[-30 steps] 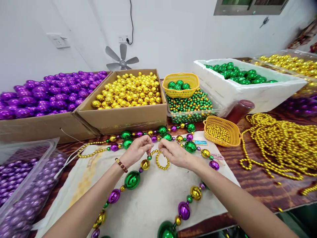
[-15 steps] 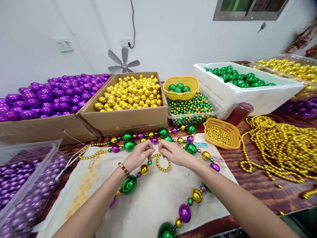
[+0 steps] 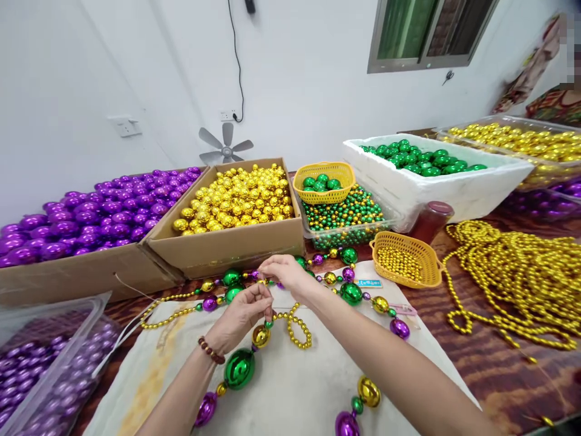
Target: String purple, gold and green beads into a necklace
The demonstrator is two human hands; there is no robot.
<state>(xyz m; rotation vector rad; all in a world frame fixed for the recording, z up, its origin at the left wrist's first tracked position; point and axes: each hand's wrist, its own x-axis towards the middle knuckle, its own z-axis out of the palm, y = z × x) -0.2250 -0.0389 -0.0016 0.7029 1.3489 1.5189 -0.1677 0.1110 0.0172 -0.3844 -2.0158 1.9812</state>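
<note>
My left hand [image 3: 245, 312], with a beaded bracelet [image 3: 211, 350] at its wrist, is closed in a pinch at a bead necklace. Just under its fingertips the strand shows a small green bead, a gold bead [image 3: 261, 335], a big green bead [image 3: 239, 368] and a purple bead. From there a tail of small gold beads [image 3: 299, 339] curls on the pale cloth [image 3: 290, 387]. Above and beyond it my right hand [image 3: 285, 274] has thumb and fingers pinched together; whatever is between them is too thin to make out. More large beads [image 3: 351, 293] of the necklace lie behind my hands.
Cardboard boxes of purple balls [image 3: 104, 215] and gold balls [image 3: 240, 197] stand at the back. Right of them are a yellow basket [image 3: 324, 188], a foam box [image 3: 436, 188], a basket of small gold beads [image 3: 406, 259], a red-brown jar [image 3: 431, 221] and heaped gold strands [image 3: 517, 272].
My hands, close together before, have separated: the right has moved left and away past the left, which sits lower and nearer. The view has tilted upward.
</note>
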